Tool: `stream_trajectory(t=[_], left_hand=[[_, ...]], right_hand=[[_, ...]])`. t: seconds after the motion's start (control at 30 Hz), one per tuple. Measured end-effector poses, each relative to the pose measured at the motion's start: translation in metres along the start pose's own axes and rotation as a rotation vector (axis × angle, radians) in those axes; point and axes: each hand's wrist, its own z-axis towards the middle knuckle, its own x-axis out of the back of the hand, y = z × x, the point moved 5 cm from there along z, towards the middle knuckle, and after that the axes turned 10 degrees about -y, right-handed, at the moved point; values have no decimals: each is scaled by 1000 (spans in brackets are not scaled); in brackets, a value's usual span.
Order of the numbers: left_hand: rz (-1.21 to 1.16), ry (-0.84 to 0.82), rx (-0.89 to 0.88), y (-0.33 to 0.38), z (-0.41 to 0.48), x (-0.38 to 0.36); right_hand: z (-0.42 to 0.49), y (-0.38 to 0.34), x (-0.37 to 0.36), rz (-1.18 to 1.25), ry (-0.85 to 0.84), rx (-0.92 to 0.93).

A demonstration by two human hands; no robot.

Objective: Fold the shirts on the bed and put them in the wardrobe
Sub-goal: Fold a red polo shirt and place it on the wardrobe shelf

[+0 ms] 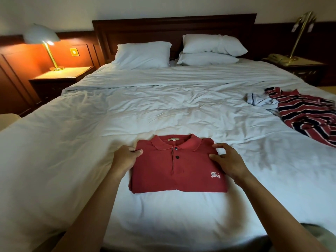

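The bed fills most of my view, its white cover rumpled. Far out on its right side lie a striped shirt in a loose heap and a white shirt bunched against it, both unfolded and well apart from my hands.

The red polo shirt sits near the foot edge, straight ahead of me, already folded into a neat rectangle, collar up and away from me. I judge it light, soft and limp. It will sag and spill its folds if I lift it by one corner, so I would slide both hands under the two side edges and carry it flat.

My left hand is at the shirt's left shoulder, with the thumb on top and the fingers curled at the edge, pinching the cloth. My right hand rests on the right shoulder with loosely spread fingers, touching the shirt and gripping nothing.
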Motion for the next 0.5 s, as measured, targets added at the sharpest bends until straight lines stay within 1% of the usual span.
stream_trajectory(t=[0.1, 0.17, 0.23, 0.3, 0.4, 0.5], left_hand=[[-35, -34, -1, -1, 2, 3], [-115, -54, 14, -3, 6, 4], [-232, -97, 55, -7, 7, 1], [-240, -123, 90, -11, 4, -2], [-14, -73, 43, -15, 3, -3], [214, -4, -32, -9, 1, 1]], right_hand=[[-2, -7, 0, -78, 36, 62], [-3, -9, -1, -132, 51, 88], [-2, -9, -3, -187, 64, 95], [-3, -6, -6, -221, 51, 82], [-5, 4, -9, -262, 1, 46], [-6, 8, -4, -323, 1, 9]])
